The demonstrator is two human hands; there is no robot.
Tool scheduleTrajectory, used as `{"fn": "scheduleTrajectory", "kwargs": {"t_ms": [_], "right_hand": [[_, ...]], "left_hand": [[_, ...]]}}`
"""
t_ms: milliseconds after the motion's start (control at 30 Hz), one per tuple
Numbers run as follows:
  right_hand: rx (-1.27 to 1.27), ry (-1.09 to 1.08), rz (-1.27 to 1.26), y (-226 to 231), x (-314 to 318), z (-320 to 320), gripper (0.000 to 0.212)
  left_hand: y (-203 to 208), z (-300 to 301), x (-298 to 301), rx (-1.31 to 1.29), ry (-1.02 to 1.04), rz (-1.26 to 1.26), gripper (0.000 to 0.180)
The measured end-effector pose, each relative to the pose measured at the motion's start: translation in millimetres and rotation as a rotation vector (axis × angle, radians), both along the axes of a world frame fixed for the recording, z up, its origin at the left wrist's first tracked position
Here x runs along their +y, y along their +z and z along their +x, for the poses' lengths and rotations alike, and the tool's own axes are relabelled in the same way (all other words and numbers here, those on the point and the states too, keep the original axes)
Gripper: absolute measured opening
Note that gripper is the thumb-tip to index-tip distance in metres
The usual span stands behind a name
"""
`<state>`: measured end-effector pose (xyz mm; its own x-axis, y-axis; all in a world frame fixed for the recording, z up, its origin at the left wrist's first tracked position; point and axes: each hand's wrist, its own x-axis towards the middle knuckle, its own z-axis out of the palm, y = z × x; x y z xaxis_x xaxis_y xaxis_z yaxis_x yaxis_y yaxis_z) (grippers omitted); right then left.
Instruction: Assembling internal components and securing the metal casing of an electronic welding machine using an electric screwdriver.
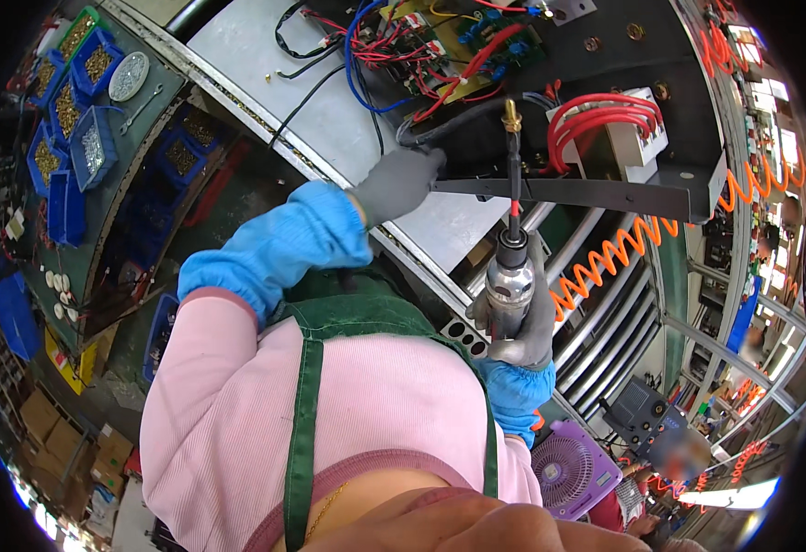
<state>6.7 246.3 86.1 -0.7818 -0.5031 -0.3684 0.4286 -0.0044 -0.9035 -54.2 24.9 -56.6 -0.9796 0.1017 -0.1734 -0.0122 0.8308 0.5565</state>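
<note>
My right hand (536, 308), in a grey glove, is wrapped around a silver power screwdriver (510, 281). Its dark shaft points away from me, and a brass-coloured fastener (511, 115) shows at the tip, above the black metal chassis. My left hand (398, 187), also gloved, is closed at the left end of the chassis's near flange (587, 195); its fingertips are partly hidden. Inside the chassis, thick red cables (605, 115) loop into a white block (640, 138). Farther left, a circuit board (495, 51) carries red and blue wires.
Blue bins (95, 143) of small metal fasteners, a round white dish (129, 76) and a wrench (142, 109) lie on the left bench. An orange coiled hose (619, 253) runs past metal rollers (605, 327) at right. A purple fan (573, 469) stands at lower right.
</note>
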Motion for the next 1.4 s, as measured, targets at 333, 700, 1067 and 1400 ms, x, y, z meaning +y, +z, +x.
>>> {"fn": "scheduleTrajectory", "kwargs": {"t_ms": [333,700,1067,1400], "right_hand": [[-0.009,-0.121,0.104,18,-16,0,0.146],[0.102,-0.204,0.302,28,-49,10,0.154],[0.098,-0.198,0.358,36,-54,-1,0.13],[0.089,-0.15,0.467,47,-51,-8,0.131]], "left_hand": [[19,32,-60,0.051,-0.023,0.99,0.02],[64,-1,-61,-0.223,-0.215,1.297,0.025],[83,-34,-32,0.23,-0.311,1.085,0.018],[89,-53,-28,0.286,-0.486,0.985,0.017]]}}
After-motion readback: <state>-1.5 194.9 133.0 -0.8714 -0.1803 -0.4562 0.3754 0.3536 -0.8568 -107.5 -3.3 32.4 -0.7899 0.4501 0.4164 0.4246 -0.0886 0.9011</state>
